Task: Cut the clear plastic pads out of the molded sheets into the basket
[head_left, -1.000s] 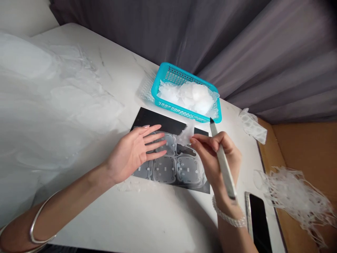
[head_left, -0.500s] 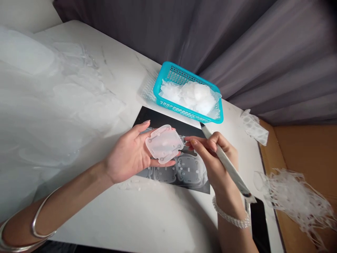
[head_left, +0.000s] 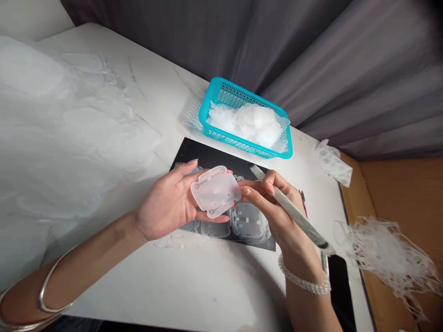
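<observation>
My left hand (head_left: 169, 200) is palm up and supports a translucent, soft-looking moulded piece (head_left: 215, 191) with notched edges and small holes. Its thumb is stretched out, and the fingers lie partly hidden beneath the piece. At the piece's right edge, my right hand (head_left: 280, 203) pinches with thumb and forefinger. A long, slim, pale-handled tool (head_left: 297, 214) is tucked slantwise in that same hand; its exact kind I cannot make out. Below both hands lies a black mat (head_left: 197, 150) bearing a translucent moulded sheet (head_left: 247, 219) of similar shapes.
A turquoise basket (head_left: 204, 113) behind the mat contains a heap of translucent pieces (head_left: 259, 122). Clear plastic sheets (head_left: 86, 129) cover the table's left side. Stringy offcuts (head_left: 391, 258) hang over a cardboard box (head_left: 398, 189) at right. A crumpled sheet (head_left: 334, 161) lies nearby.
My right hand has shifted slightly left, onto the piece's edge, and the tool's upper end has moved left with it. The moulded piece has turned slightly on my left hand.
</observation>
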A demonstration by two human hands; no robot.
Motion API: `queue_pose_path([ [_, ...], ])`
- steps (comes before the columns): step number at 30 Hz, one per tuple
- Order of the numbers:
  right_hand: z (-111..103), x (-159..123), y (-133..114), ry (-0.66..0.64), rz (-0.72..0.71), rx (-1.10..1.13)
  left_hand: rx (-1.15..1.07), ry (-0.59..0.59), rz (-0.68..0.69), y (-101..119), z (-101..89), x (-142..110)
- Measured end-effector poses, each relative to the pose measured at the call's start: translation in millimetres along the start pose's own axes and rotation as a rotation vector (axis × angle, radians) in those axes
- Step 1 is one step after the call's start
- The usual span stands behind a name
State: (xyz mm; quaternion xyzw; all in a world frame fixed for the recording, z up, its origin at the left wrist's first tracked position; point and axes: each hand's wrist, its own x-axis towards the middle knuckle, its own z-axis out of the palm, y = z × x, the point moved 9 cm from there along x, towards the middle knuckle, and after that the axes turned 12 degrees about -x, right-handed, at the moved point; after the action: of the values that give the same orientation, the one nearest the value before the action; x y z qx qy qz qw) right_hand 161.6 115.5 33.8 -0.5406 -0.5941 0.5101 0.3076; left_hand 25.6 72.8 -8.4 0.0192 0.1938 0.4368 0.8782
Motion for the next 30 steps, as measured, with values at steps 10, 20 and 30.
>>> queue_pose_path([
  [10, 8, -2, 0, -0.038, 0.007, 0.034, 0.0, -0.022, -0.021, -3, -0.5, 0],
  [20, 5, -2, -1, 0.029, -0.035, -0.057, 0.482, 0.115, -0.026, -10, -13.4, -1],
  [30, -139, -28, -11, 0.724, -0.138, -1.14, 0.458, 0.392, 0.087, -5, -46.1, -4],
])
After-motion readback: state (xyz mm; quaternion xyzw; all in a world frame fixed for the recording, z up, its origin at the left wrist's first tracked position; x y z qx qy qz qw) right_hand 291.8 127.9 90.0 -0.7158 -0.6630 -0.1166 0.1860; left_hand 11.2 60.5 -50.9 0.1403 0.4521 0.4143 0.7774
